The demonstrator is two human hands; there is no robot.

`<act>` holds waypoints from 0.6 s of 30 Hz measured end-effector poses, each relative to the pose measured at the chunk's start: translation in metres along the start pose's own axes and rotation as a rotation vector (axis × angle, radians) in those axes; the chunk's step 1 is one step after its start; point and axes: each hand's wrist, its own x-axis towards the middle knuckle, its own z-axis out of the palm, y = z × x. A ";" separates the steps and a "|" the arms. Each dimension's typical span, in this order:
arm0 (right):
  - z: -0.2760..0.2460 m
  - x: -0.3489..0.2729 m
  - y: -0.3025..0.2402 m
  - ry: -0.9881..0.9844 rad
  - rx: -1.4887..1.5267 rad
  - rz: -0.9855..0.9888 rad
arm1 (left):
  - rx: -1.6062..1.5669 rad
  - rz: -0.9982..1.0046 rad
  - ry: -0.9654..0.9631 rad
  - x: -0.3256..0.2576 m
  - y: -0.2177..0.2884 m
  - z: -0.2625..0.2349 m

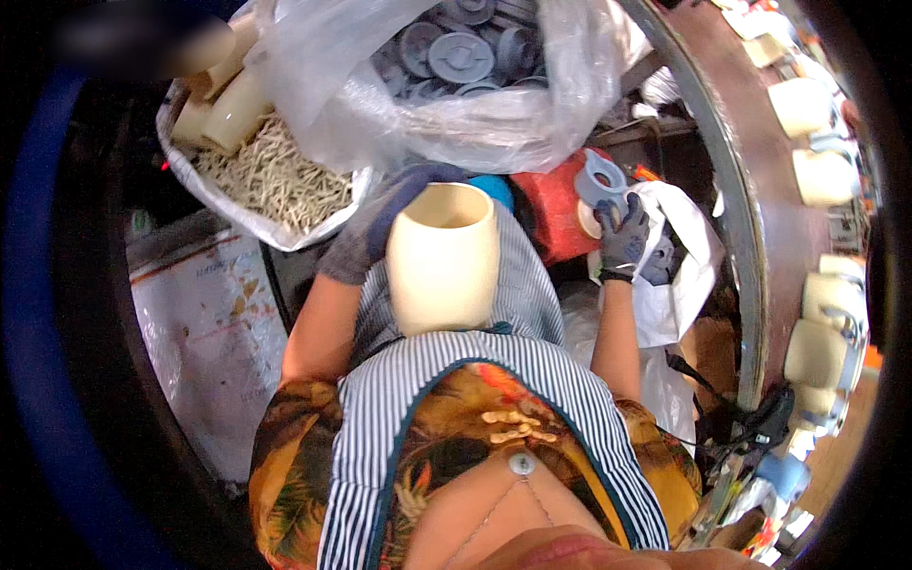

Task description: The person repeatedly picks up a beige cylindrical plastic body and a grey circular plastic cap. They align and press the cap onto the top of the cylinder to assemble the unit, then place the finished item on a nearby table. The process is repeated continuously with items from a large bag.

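My left hand (397,217), in a grey and dark-blue glove, is wrapped round the side of a cream plastic jug body (443,261). Its open mouth faces up and its base rests by my lap. To the right, my gloved right hand (623,239) has its fingertips at a grey-blue ring-shaped lid (598,177) with a hole in the middle; the grip is partly hidden. Behind that hand lies a red object (553,204) with a pale round part. A white bag (686,255) with grey pieces inside stands beside the right wrist.
Ahead is a clear plastic bag (323,95) full of grey round lids (461,57). At left, a white sack (261,228) holds small pale sticks (275,176) and cream cylinders (237,112). A metal-edged table (736,142) on the right carries several cream jugs (815,353).
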 end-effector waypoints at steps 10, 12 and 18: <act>-0.078 0.063 -0.138 -0.629 1.272 0.428 | 0.197 0.115 0.026 0.000 -0.033 0.006; -0.074 0.065 -0.175 -0.877 1.359 0.572 | 0.198 0.119 0.125 -0.002 -0.051 0.011; -0.030 0.066 -0.202 -1.087 1.202 0.666 | -0.545 -0.210 0.182 -0.001 -0.085 0.023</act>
